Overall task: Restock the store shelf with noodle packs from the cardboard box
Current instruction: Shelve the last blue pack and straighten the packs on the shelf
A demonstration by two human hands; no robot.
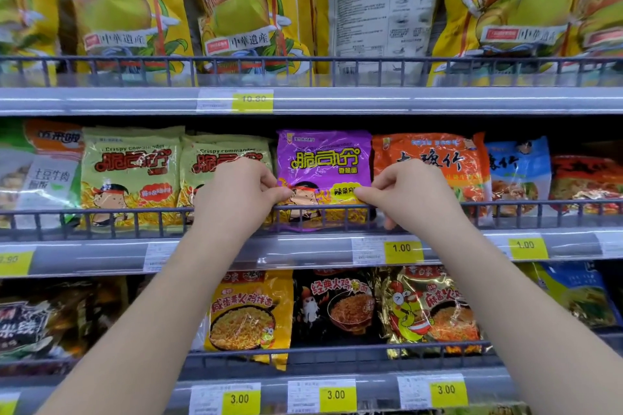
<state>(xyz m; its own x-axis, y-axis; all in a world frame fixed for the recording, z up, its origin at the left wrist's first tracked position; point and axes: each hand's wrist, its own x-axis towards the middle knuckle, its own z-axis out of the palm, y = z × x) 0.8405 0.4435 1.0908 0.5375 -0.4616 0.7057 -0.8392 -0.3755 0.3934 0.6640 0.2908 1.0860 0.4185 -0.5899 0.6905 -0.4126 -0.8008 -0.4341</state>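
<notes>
A purple noodle pack (323, 162) stands upright on the middle shelf (303, 249), behind the wire rail (135, 212). My left hand (236, 192) pinches its lower left edge with thumb and fingers. At its lower right edge, my right hand (404, 192) pinches the pack the same way. Both arms reach up from below. The cardboard box is not in view.
Green noodle packs (131, 175) stand left of the purple one, orange packs (435, 162) and a blue one (519, 172) to its right. Tall yellow bags (236, 7) fill the top shelf. Yellow, black and gold packs (337, 307) fill the lower shelf. Price tags line the shelf edges.
</notes>
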